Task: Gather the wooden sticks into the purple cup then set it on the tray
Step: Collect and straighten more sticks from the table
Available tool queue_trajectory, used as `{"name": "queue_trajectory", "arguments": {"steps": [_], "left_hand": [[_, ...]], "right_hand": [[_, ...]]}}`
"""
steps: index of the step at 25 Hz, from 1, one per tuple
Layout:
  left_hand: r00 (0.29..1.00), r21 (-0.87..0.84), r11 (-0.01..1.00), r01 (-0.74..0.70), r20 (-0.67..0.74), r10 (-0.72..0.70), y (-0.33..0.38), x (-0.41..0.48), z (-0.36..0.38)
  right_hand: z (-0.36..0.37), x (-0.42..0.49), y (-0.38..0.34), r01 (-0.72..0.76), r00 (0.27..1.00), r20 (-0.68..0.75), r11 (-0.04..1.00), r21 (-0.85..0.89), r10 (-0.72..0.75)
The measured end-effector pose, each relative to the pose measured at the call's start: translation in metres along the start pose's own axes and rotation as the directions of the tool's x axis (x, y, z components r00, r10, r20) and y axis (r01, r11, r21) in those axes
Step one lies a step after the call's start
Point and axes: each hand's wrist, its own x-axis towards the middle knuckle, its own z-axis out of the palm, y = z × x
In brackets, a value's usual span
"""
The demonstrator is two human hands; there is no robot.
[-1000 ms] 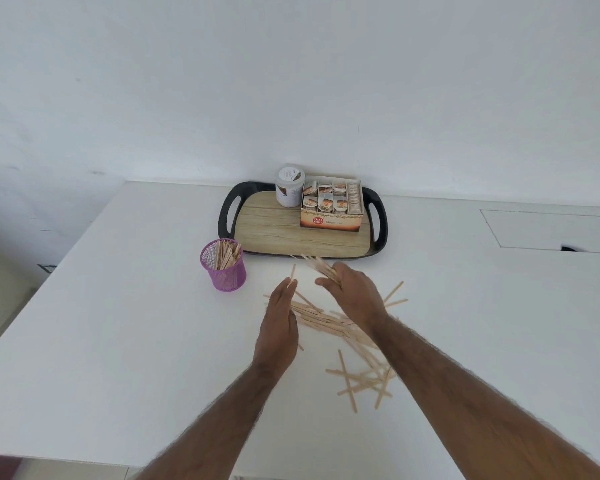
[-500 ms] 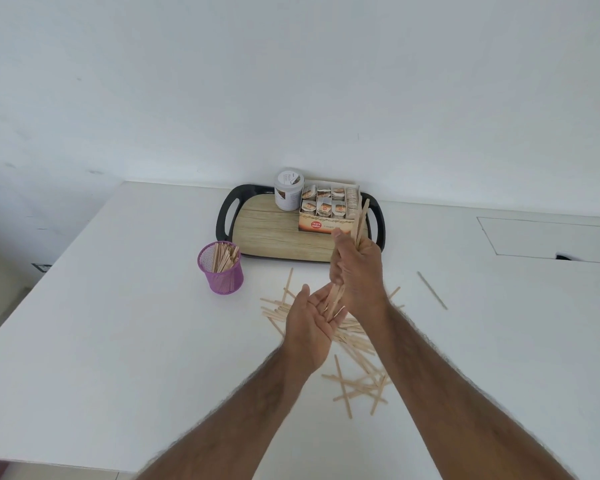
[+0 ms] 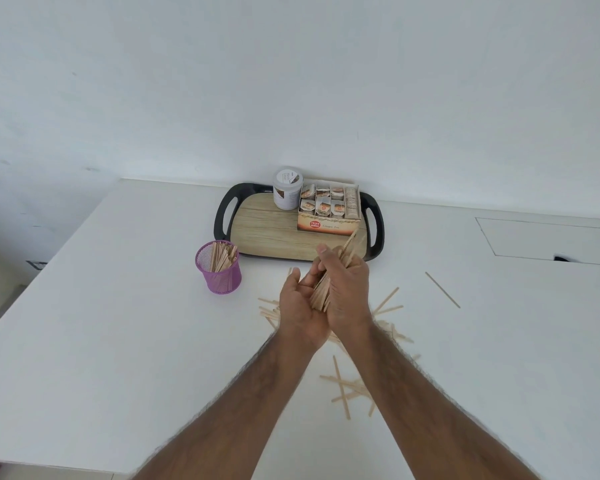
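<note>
Head view: the right hand (image 3: 347, 289) grips a tilted bundle of wooden sticks (image 3: 321, 289), fingers curled round it, above the surface (image 3: 118, 306). The left hand (image 3: 300, 306) cups the bundle's lower end, fingers loosely extended. The purple cup (image 3: 219, 271), part-filled with sticks, stands left of the hands, near the tray (image 3: 267, 233). Under the forearms lie loose sticks (image 3: 347, 389); a lone stick (image 3: 442, 289) lies well apart, right.
</note>
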Motion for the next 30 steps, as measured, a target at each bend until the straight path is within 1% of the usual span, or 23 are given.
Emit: {"name": "queue_trajectory", "arguments": {"steps": [3,6,7,8,9,10,11,13,14,16,18,20,23,24,25,27,29,30], "left_hand": [[1.000,0.008,1.000,-0.027,-0.006,0.027,0.003,0.000,0.005],[0.999,0.052,0.998,-0.036,-0.005,0.036,0.003,-0.002,0.008],[1.000,0.064,0.998,-0.025,0.000,0.025,0.004,-0.003,0.010],[1.000,0.070,0.997,-0.009,0.009,0.008,0.004,-0.003,0.011],[1.000,0.077,0.997,0.008,0.021,-0.010,0.004,-0.003,0.012],[0.999,0.089,0.996,0.025,0.030,-0.028,0.005,-0.003,0.013],[0.998,0.104,0.994,0.042,0.034,-0.045,0.005,-0.004,0.014],[0.997,0.129,0.989,0.069,0.030,-0.074,0.006,-0.005,0.015],[0.997,0.158,0.985,0.069,0.022,-0.074,0.005,-0.005,0.014],[0.999,0.290,0.956,0.050,-0.027,-0.044,0.005,-0.002,0.013],[0.998,0.446,0.895,0.028,-0.058,-0.002,0.002,-0.002,0.012],[0.993,0.589,0.808,-0.008,-0.091,0.076,0.001,-0.001,0.008],[0.965,0.766,0.642,-0.031,-0.144,0.219,0.005,-0.002,0.005],[0.944,0.813,0.582,-0.021,-0.176,0.279,0.008,-0.002,0.005],[0.914,0.853,0.522,-0.006,-0.207,0.349,0.013,-0.001,0.006],[0.840,0.916,0.400,0.019,-0.231,0.491,0.024,0.000,0.006],[0.786,0.960,0.278,0.034,-0.197,0.586,0.029,-0.001,0.006],[0.775,0.974,0.223,0.036,-0.168,0.609,0.028,-0.001,0.006]], "right_hand": [[0.005,0.002,-0.003,0.005,1.000,-0.014,0.999,0.053,-0.004],[0.006,0.006,-0.007,0.032,0.999,0.001,0.999,0.029,-0.032],[0.007,0.004,-0.006,0.035,0.999,-0.013,0.998,-0.043,-0.035],[0.007,0.002,-0.003,0.057,0.997,-0.038,0.983,-0.176,-0.065],[0.006,0.000,0.001,0.099,0.991,-0.056,0.939,-0.331,-0.124],[0.005,-0.002,0.005,0.149,0.980,-0.052,0.883,-0.445,-0.191],[0.005,-0.003,0.008,0.201,0.969,-0.022,0.841,-0.503,-0.246],[0.003,-0.002,0.010,0.282,0.947,0.034,0.778,-0.561,-0.319],[0.001,0.000,0.010,0.297,0.940,0.036,0.763,-0.574,-0.339],[-0.002,0.003,0.011,0.289,0.938,0.007,0.767,-0.573,-0.347],[-0.008,0.005,0.013,0.267,0.941,-0.024,0.781,-0.564,-0.339],[-0.011,0.004,0.013,0.241,0.953,-0.030,0.813,-0.530,-0.302],[-0.011,0.002,0.011,0.128,0.989,-0.007,0.862,-0.490,-0.150],[-0.012,0.001,0.008,0.119,0.991,0.003,0.874,-0.472,-0.134],[-0.016,0.002,0.003,0.140,0.988,0.005,0.884,-0.446,-0.153],[-0.026,0.008,-0.015,0.230,0.968,-0.008,0.894,-0.385,-0.252],[-0.033,0.015,-0.030,0.265,0.956,-0.019,0.886,-0.381,-0.294],[-0.033,0.016,-0.032,0.242,0.962,-0.013,0.877,-0.415,-0.272]]}}
